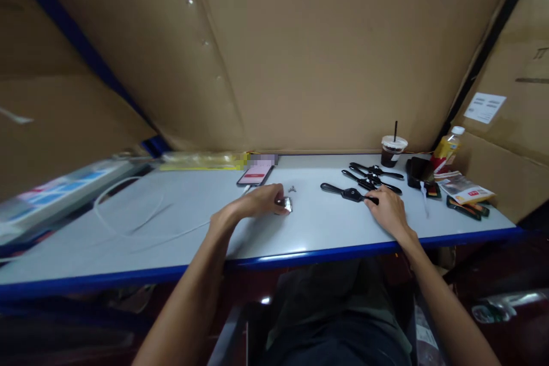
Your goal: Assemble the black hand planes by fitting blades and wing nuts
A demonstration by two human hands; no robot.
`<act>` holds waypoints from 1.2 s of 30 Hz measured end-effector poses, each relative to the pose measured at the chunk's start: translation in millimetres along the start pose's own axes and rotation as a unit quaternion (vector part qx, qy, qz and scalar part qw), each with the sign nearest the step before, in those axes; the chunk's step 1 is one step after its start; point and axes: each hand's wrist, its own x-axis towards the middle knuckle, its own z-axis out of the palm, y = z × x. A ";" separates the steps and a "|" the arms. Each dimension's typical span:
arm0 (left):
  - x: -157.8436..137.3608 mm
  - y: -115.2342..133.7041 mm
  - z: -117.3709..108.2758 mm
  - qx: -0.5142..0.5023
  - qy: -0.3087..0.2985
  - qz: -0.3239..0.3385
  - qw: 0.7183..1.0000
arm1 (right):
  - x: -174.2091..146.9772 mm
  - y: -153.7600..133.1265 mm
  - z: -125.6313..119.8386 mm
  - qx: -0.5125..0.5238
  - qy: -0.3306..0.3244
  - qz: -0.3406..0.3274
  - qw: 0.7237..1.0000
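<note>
My right hand (388,210) is closed on one handle of a black spokeshave (351,194), which lies flat on the table with its looped far handle pointing left. My left hand (263,201) pinches a small shiny metal plate (287,204) between thumb and fingers, just above or on the tabletop; I cannot tell which. Just beyond that plate lie a few tiny silvery metal parts (292,189), too small to name surely. Behind the spokeshave, several more black spokeshaves (372,179) rest in a loose, overlapping group.
A phone (256,172) with a white cable (171,237) lies behind my left hand. At the right stand a lidded drink cup (393,151), a black container (419,171) and a bottle (447,148), near a packet (465,187). Cardboard walls (321,57) enclose the blue-edged table (300,237).
</note>
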 end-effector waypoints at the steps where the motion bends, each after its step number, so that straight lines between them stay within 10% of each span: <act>1: -4.9 0.1 1.8 -0.006 0.010 0.001 1.000 | -0.4 -1.1 -0.5 0.000 -0.003 0.002 1.000; 9: -1.6 36.5 -2.7 -0.207 0.012 0.078 0.975 | -4.3 -4.5 -2.8 0.012 -0.006 -0.020 1.000; 18: 73.6 108.3 11.1 -0.247 0.038 0.211 0.945 | -0.5 4.9 -2.4 0.002 -0.009 -0.085 0.996; 36: 87.7 99.5 49.1 -0.371 -0.009 0.196 0.908 | 3.5 5.8 -1.3 0.011 -0.027 -0.134 0.991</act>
